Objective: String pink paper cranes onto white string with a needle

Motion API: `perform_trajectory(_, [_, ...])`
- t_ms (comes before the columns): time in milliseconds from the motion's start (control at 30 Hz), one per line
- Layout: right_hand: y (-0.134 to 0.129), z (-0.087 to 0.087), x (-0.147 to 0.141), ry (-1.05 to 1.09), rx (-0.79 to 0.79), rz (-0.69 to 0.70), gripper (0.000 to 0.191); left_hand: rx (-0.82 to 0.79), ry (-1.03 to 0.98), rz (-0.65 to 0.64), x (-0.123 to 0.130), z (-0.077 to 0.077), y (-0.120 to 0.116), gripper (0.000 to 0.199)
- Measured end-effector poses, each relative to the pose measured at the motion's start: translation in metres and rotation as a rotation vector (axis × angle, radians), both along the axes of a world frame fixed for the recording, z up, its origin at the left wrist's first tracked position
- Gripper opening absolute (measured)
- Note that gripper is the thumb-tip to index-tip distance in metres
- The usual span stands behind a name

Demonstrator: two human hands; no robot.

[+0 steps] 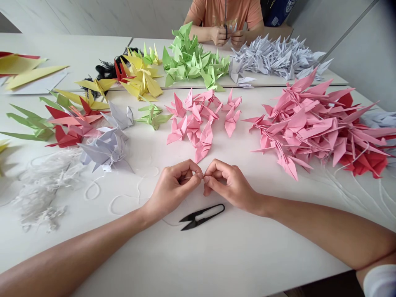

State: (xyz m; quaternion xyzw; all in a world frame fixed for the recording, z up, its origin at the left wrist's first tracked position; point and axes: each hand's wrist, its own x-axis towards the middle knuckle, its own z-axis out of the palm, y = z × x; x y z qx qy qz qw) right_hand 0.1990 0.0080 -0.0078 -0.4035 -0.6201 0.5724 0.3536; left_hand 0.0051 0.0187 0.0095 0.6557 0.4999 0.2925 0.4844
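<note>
The left hand [173, 189] and right hand [230, 186] each hold a clenched grip, their fingertips meeting on a thin white string [199, 176] above the tabletop [278, 247]. Small black snips [201, 216] lie just below the hands, with pink paper cranes [194, 119] just ahead.

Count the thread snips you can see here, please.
1. The black thread snips lie on the white table just below the person's left hand and right hand. The co-worker's hands hold something dark that may be another pair; I cannot tell.
</note>
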Motion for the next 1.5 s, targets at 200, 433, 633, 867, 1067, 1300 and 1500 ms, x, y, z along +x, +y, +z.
perform_trajectory(200, [0.0001,0.0001,-0.0001,-0.001,0.004,0.000,0.026,0.000,-0.005,0.005,-0.0003,0.0001,0.0004,0.014])
perform_trajectory(433, [0.0001,-0.0005,-0.0002,-0.002,0.003,0.007,0.026,-0.026,-0.004,0.007,0.0006,0.0011,0.0008,0.014])
perform_trajectory(633, [-0.0002,0.0004,0.0001,-0.022,0.002,0.007,0.028,-0.022,0.000,0.002,0.0000,0.0008,0.0005,0.012])
perform_trajectory(867, [-0.0001,0.0000,0.0002,-0.008,0.002,0.006,0.026,0.001,0.003,-0.006,-0.0002,0.0003,0.0007,0.012])
perform_trajectory(1067, [-0.0001,0.0003,0.0002,-0.010,0.006,0.008,0.027,0.006,0.015,0.000,-0.0003,0.0008,0.0003,0.012])
perform_trajectory(1300, [0.0000,0.0004,0.0002,-0.016,0.008,0.004,0.028,0.011,0.011,-0.011,-0.0003,0.0007,0.0004,0.013])
perform_trajectory(1500, [0.0001,-0.0001,0.0002,-0.011,0.013,0.006,0.026,-0.002,0.014,-0.005,-0.0002,0.0004,0.0001,0.014])
